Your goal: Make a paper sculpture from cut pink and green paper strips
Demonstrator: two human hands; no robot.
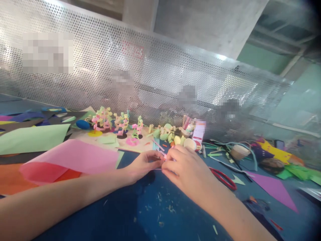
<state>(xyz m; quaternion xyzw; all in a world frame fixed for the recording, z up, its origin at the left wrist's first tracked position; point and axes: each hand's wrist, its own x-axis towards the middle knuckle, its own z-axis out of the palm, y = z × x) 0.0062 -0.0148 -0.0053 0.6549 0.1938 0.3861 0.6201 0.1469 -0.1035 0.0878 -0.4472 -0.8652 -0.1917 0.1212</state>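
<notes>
Above the blue table, my left hand [145, 163] and my right hand [185, 166] meet fingertip to fingertip. Between them is a small pink paper strip [165, 156], pinched by both; the fingers hide most of it. Thin pale strips [157, 145] show just behind the fingertips. Beyond my hands stand small paper trees [102, 118] in pink, yellow and green on round bases. Beside them lies a cluster of pale green and yellow paper ovals [166, 133].
Sheets of pink paper [82, 155] and green paper [32, 138] spread across the left. Red-handled scissors [223, 178] lie right of my right hand, near a purple paper piece [274, 190]. A white box [199, 131] stands behind. A perforated metal panel [155, 70] runs along the back.
</notes>
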